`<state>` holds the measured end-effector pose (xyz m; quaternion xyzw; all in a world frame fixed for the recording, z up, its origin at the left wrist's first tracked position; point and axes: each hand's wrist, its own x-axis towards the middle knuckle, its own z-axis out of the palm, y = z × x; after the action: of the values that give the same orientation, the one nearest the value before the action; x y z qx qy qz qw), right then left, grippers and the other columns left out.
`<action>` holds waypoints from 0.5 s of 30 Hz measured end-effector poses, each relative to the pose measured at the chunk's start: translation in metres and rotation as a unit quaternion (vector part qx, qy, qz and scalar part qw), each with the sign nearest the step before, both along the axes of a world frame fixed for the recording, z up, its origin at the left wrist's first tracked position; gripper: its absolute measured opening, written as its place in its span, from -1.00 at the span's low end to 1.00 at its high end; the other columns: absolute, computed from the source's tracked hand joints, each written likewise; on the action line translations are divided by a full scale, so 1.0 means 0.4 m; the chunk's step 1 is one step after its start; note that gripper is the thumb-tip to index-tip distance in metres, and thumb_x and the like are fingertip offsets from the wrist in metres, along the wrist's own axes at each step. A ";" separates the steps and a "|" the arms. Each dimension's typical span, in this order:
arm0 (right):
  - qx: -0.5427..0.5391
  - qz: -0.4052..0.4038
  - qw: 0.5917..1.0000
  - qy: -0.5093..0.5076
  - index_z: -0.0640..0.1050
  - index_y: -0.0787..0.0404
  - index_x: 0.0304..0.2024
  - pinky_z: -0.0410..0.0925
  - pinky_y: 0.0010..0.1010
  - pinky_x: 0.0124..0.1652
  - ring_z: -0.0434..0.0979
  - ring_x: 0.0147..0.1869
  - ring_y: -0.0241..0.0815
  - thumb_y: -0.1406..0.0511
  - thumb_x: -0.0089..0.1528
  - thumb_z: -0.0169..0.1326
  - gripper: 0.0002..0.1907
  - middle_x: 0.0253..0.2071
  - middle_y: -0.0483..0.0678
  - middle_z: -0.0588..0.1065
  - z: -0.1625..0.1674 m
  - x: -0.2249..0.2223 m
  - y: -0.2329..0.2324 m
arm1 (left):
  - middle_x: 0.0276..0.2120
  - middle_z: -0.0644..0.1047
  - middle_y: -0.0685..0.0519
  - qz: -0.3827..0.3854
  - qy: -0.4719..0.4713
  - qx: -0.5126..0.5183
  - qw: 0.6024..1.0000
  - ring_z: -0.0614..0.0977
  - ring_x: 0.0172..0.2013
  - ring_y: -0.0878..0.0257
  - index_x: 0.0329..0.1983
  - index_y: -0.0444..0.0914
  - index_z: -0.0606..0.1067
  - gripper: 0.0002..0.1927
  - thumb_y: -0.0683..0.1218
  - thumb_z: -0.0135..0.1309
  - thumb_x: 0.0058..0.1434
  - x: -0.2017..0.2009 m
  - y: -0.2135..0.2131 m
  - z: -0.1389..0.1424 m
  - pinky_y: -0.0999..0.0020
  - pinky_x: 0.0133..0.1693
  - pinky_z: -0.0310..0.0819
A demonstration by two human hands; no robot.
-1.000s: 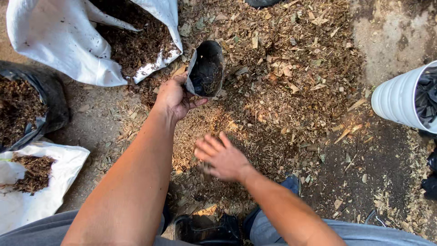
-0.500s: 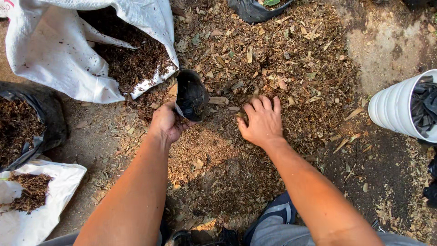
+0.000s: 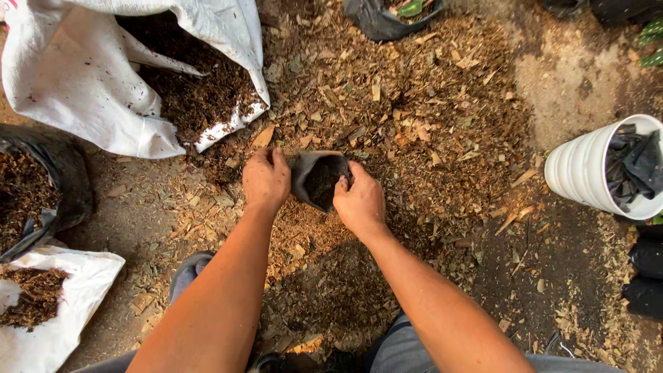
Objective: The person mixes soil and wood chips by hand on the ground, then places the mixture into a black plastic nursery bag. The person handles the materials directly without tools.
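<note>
Holding the small black bag (image 3: 319, 178) open on the mulch (image 3: 414, 124) w/ both hands, left hand (image 3: 266, 178) and right hand (image 3: 359, 200) pinching its rim, best keep the mouth wide & upright so fill doesn't spill.

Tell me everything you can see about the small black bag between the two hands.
The small black bag looks like thin, soft plastic, with creased sides. It lies tilted on the ground over the chip litter, its open mouth turned toward the camera. Inside is dark, crumbly material, partly in shadow, so how full it is cannot be told. The left hand grips its left edge and the right hand holds the right rim, fingers at the opening.
</note>
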<state>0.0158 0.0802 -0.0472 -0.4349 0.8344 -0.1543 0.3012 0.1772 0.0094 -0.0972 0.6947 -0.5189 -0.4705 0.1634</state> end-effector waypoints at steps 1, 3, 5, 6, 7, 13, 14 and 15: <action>-0.015 0.009 1.000 0.010 0.53 0.18 0.10 0.47 -0.23 -0.26 0.65 -0.34 -0.09 0.28 0.24 0.04 -0.63 -0.32 0.03 0.62 0.006 -0.003 -0.004 | 0.03 0.57 -0.20 0.007 0.006 -0.016 1.000 0.63 0.06 -0.06 0.14 -0.32 0.50 -0.41 0.24 -0.14 0.41 0.000 -0.005 0.018 -0.07 0.20 0.49; -0.041 0.026 0.998 0.028 0.54 0.20 0.09 0.47 -0.23 -0.26 0.64 -0.34 -0.07 0.26 0.22 0.07 -0.61 -0.32 0.03 0.62 0.015 -0.009 -0.007 | 0.17 0.45 -0.24 -0.010 0.024 -0.013 1.000 0.49 0.19 -0.11 0.23 -0.28 0.45 -0.31 0.34 -0.10 0.34 -0.004 -0.009 0.063 -0.13 0.25 0.38; 0.018 0.029 0.999 -0.014 0.55 0.15 0.06 0.48 -0.23 -0.27 0.65 -0.35 -0.09 0.17 0.28 0.05 -0.66 -0.37 -0.03 0.60 0.021 -0.017 -0.012 | 0.32 0.24 -0.31 -0.055 0.050 0.021 0.997 0.26 0.33 -0.18 0.36 -0.21 0.37 -0.19 0.40 -0.02 0.23 -0.014 -0.014 0.108 -0.21 0.24 0.23; 0.047 0.031 0.998 -0.035 0.55 0.12 0.04 0.48 -0.23 -0.28 0.65 -0.35 -0.10 0.12 0.31 0.04 -0.67 -0.40 -0.07 0.60 0.022 -0.021 -0.016 | 0.35 0.21 -0.27 -0.097 0.030 0.006 0.995 0.24 0.34 -0.17 0.38 -0.19 0.34 -0.14 0.41 0.03 0.15 -0.018 -0.016 0.126 -0.19 0.26 0.19; 0.055 0.009 0.998 -0.025 0.57 0.09 0.07 0.48 -0.20 -0.26 0.64 -0.31 -0.06 0.10 0.38 -0.02 -0.67 -0.35 -0.01 0.60 0.024 -0.027 -0.022 | 0.38 0.18 -0.22 -0.138 0.010 -0.009 0.990 0.22 0.36 -0.16 0.39 -0.16 0.32 -0.08 0.43 0.07 0.07 -0.021 -0.018 0.141 -0.18 0.28 0.16; -0.051 0.101 0.984 0.137 0.49 0.15 0.13 0.49 -0.22 -0.06 0.48 0.12 0.06 0.24 0.24 0.21 -0.58 0.25 0.15 0.33 0.064 -0.081 -0.127 | 0.34 0.29 -0.25 -0.081 -0.001 -0.123 0.989 0.23 0.37 -0.16 0.35 -0.24 0.36 -0.30 0.29 0.01 0.31 -0.021 -0.032 0.163 -0.14 0.30 0.15; -0.039 0.130 0.979 0.154 0.45 0.16 0.17 0.50 -0.23 -0.10 0.39 0.20 0.14 0.26 0.19 0.25 -0.50 0.32 0.22 0.19 0.073 -0.088 -0.151 | 0.32 0.36 -0.26 -0.047 0.003 -0.171 0.984 0.28 0.36 -0.16 0.33 -0.26 0.40 -0.38 0.23 -0.01 0.39 -0.021 -0.037 0.163 -0.11 0.32 0.20; -0.026 0.159 0.972 0.169 0.41 0.17 0.21 0.52 -0.23 -0.13 0.29 0.28 0.22 0.29 0.15 0.29 -0.40 0.40 0.29 0.05 0.079 -0.093 -0.170 | 0.26 0.41 -0.23 -0.006 0.011 -0.200 0.980 0.34 0.31 -0.11 0.29 -0.27 0.42 -0.44 0.17 -0.04 0.40 -0.022 -0.044 0.165 -0.07 0.29 0.26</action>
<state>-0.0213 0.0121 -0.0156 -0.5892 0.7894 -0.0502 0.1648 0.1684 -0.0082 -0.0311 0.6395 -0.6052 -0.3655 0.3020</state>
